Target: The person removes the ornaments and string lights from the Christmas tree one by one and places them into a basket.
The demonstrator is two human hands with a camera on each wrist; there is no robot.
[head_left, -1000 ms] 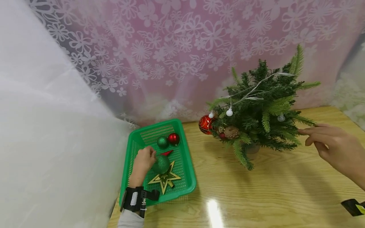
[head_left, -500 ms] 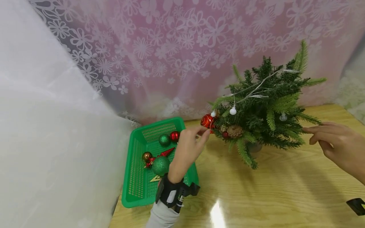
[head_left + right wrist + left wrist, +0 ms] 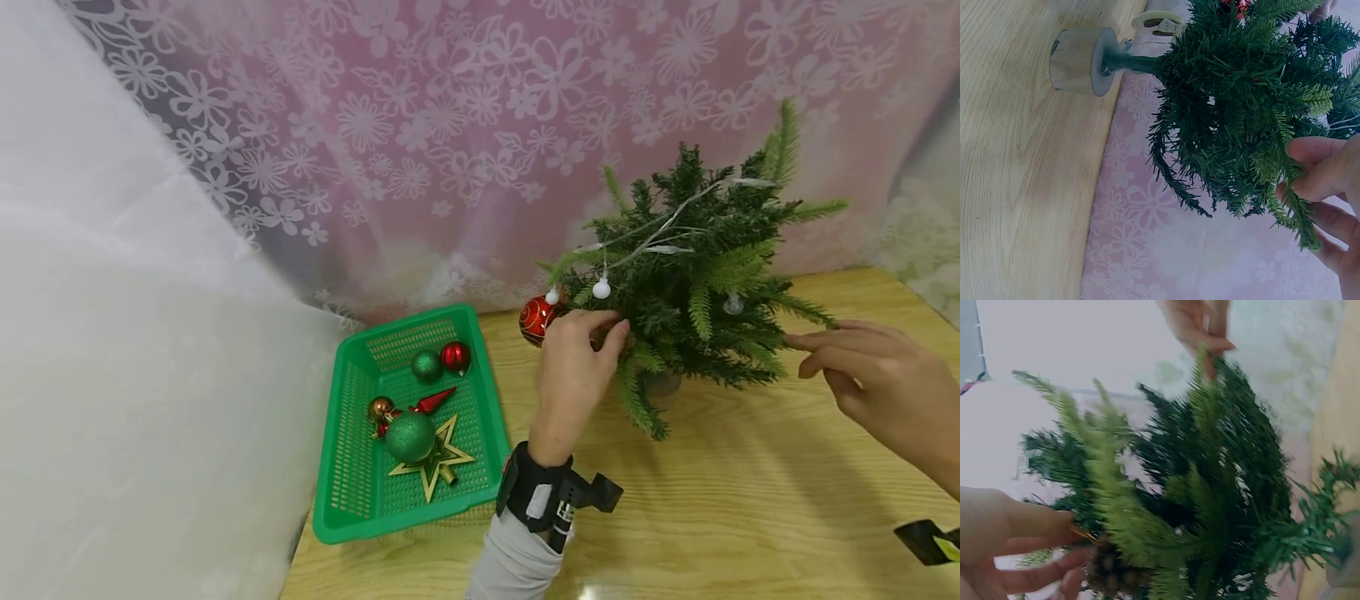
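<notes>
A small artificial Christmas tree (image 3: 697, 275) stands on the table. My left hand (image 3: 573, 367) is at its lower left, next to a red ball ornament (image 3: 537, 321) with gold swirls. In the left wrist view, the thumb and fingers pinch a thin gold string (image 3: 1083, 534) close beside a pine cone (image 3: 1113, 569). From the head view that pine cone is hidden behind the hand. On the tree's right side, my right hand (image 3: 885, 375) holds a light green branch tip (image 3: 1294, 206) between thumb and fingers, as the right wrist view shows.
Left of the tree is a green plastic basket (image 3: 491, 433) with ball ornaments, a gold star (image 3: 442, 458) and a red drop ornament (image 3: 433, 401). String lights (image 3: 652, 242) drape over the branches. A tape roll (image 3: 1157, 22) lies behind the tree's base (image 3: 1082, 59).
My left hand has come out of the basket and moved right to the tree's lower left branches. The right hand has stayed at the branch on the right side.
</notes>
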